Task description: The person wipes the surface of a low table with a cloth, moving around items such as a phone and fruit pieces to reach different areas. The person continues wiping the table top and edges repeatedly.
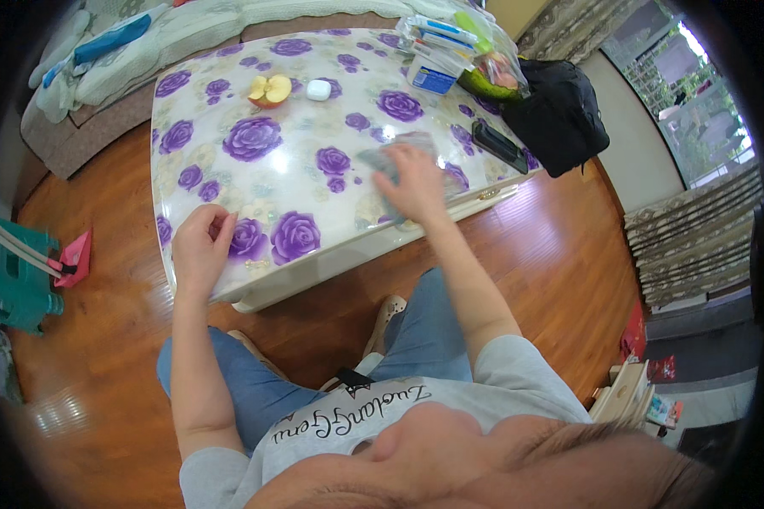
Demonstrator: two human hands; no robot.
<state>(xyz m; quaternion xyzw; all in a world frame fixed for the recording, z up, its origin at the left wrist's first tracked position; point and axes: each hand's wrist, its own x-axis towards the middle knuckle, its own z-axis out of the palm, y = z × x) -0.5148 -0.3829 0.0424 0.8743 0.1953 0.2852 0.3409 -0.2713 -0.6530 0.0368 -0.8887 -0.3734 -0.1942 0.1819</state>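
My right hand (414, 181) lies over a thin greyish cloth (382, 164), which is blurred and spreads out from under the fingers on the table. The table (305, 197) has a glossy white cover printed with purple roses. By its near left corner, my left hand (202, 245) is loosely curled, thumb against the fingers, and nothing shows in it. A cut apple (270, 91) sits towards the back, cut side facing up. Beside it is a small white rounded case (318, 90).
At the table's right end are a black phone-like device (500, 147), a black bag (557, 114), a blue-and-white box (430, 75) and a plastic bag of fruit (496, 70). A sofa (184, 70) stands behind. On the floor at left are a teal stool (19, 273) and a pink dustpan (75, 259).
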